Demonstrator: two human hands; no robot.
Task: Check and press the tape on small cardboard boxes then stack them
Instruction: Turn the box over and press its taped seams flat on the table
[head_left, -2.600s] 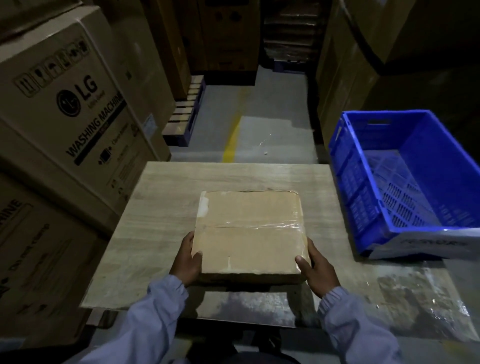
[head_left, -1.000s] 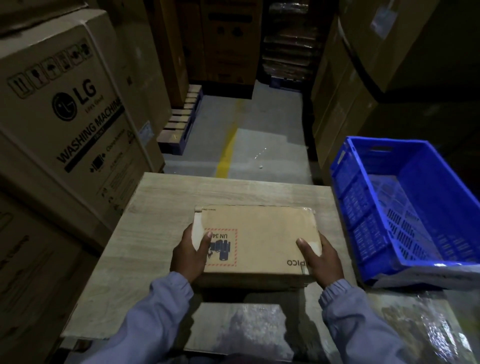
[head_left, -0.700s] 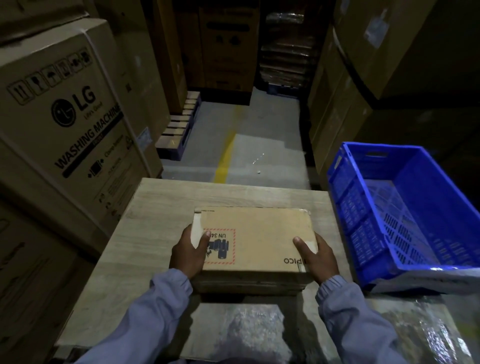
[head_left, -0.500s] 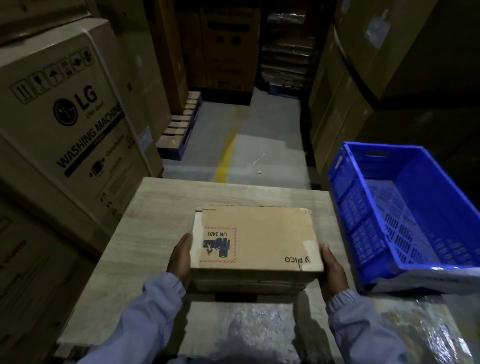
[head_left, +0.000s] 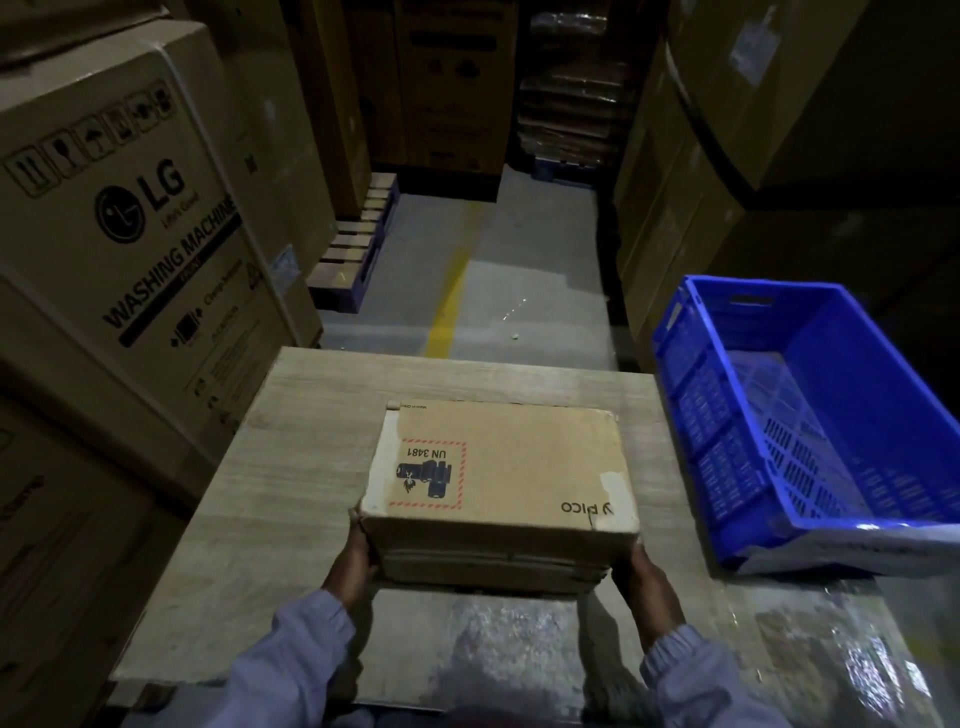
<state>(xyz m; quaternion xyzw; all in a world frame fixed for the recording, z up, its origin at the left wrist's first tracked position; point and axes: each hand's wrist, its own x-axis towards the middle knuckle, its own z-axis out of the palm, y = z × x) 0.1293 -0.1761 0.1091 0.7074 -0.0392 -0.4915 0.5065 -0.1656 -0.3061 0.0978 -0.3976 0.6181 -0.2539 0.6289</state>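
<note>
- Cartons: one big washing-machine carton (head_left: 130, 218) stands left of the worktop (head_left: 291, 467).
- Left hand (head_left: 353, 564): fingers clasp the box's left end.
- Box (head_left: 498, 467): one, raised at its near edge over the worktop, long axis running left to right between both hands.
- Right hand (head_left: 647, 584): fingers hold the right end, equally near.
- Crate (head_left: 831, 415): one blue crate, right, seemingly empty.

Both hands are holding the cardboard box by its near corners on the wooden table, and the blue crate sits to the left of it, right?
Not quite. In the head view the blue crate sits to the right of the cardboard box, not the left. The left hand and right hand do hold its near corners on the wooden table.
</note>
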